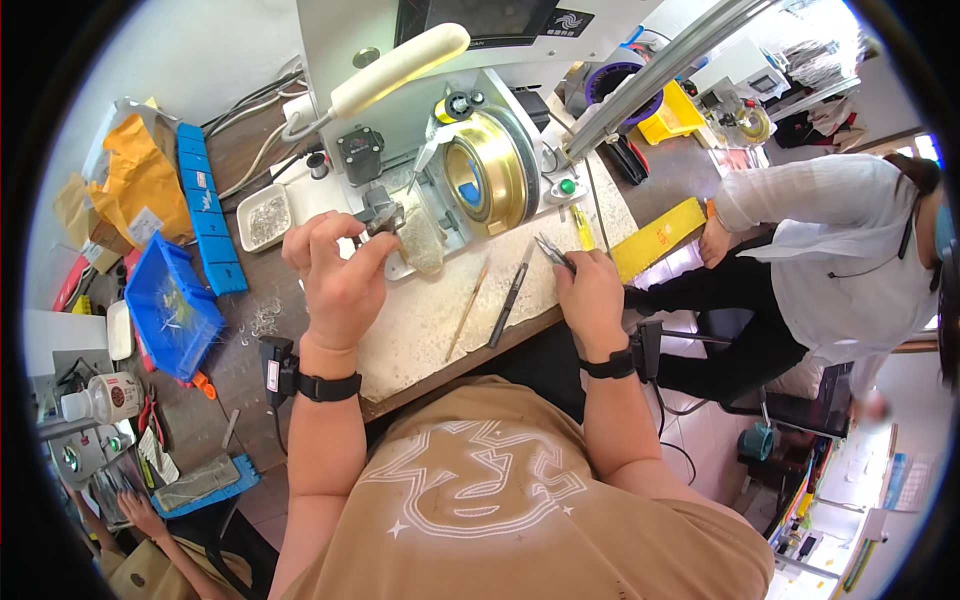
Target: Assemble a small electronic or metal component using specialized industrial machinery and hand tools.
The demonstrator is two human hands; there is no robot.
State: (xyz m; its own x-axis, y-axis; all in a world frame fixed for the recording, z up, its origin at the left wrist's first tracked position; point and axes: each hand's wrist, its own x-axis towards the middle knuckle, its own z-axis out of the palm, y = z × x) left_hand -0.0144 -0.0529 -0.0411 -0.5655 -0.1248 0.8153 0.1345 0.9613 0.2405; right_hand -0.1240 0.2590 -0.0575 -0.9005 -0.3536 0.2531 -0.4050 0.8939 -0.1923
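My left hand (340,275) is raised at the front of a white bench machine. Its thumb and forefinger close together beside a small dark metal fixture (380,212); whatever lies between the fingertips is too small to make out. Just right of the fixture is a large gold-coloured drum (488,172) with a blue patch. Over the light worktop's right side, my right hand (592,295) grips a slim-jawed metal tool (551,250), its tips pointing away to the left. A black pen-like tool (510,305) and a thin wooden stick (468,312) lie between my hands.
A white lamp arm (400,70) hangs above the machine. To the left are a tray of small metal pieces (266,217), a blue bin (172,308) and a blue strip (208,210). A yellow bar (660,238) and another person (830,240) are at right; another person's hand (143,513) shows lower left.
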